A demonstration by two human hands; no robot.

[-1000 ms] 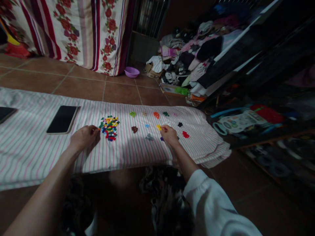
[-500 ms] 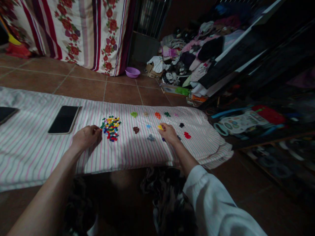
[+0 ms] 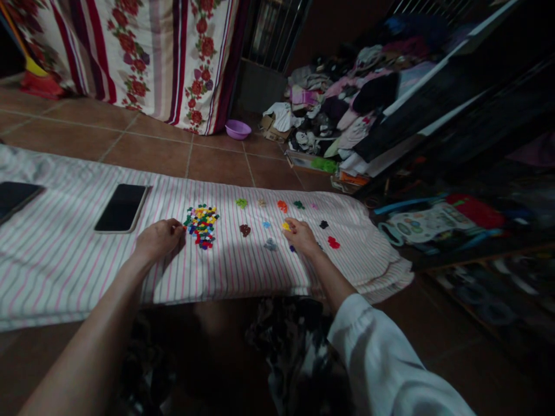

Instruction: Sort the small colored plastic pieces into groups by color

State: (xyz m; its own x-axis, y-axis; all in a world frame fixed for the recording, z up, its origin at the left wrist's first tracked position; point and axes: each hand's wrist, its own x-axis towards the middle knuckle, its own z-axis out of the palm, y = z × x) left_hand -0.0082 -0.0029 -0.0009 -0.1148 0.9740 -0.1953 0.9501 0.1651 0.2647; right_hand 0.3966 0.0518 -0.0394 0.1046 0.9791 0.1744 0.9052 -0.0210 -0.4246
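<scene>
My left hand (image 3: 160, 237) is at the left edge of a mixed pile of small coloured pieces (image 3: 202, 224). Its thumb and fingertips pinch a small red piece (image 3: 184, 228). Farther right, my right hand (image 3: 302, 236) reaches low over the cloth, fingers curled and closed on a small yellow piece (image 3: 286, 226); other yellow ones may lie under the fingertips. Single-colour heaps surround it: orange (image 3: 282, 205), light blue (image 3: 266, 225), grey (image 3: 270, 244), brown (image 3: 245, 230), black (image 3: 323, 224) and red (image 3: 333, 242). A dark blue heap (image 3: 292, 248) is partly hidden by the hand.
A striped cloth (image 3: 243, 271) covers the low surface. A phone (image 3: 121, 208) lies left of the mixed pile, with another dark device (image 3: 17, 198) at the far left. Lime (image 3: 241, 203) and dark green (image 3: 299, 204) heaps sit along the back. Beyond are a purple basin (image 3: 238, 129) and heaped clothes.
The whole view has shifted slightly, so the things appear a little farther right. My right fingers have loosened slightly at the yellow pieces. My left hand keeps its pinch beside the mixed pile.
</scene>
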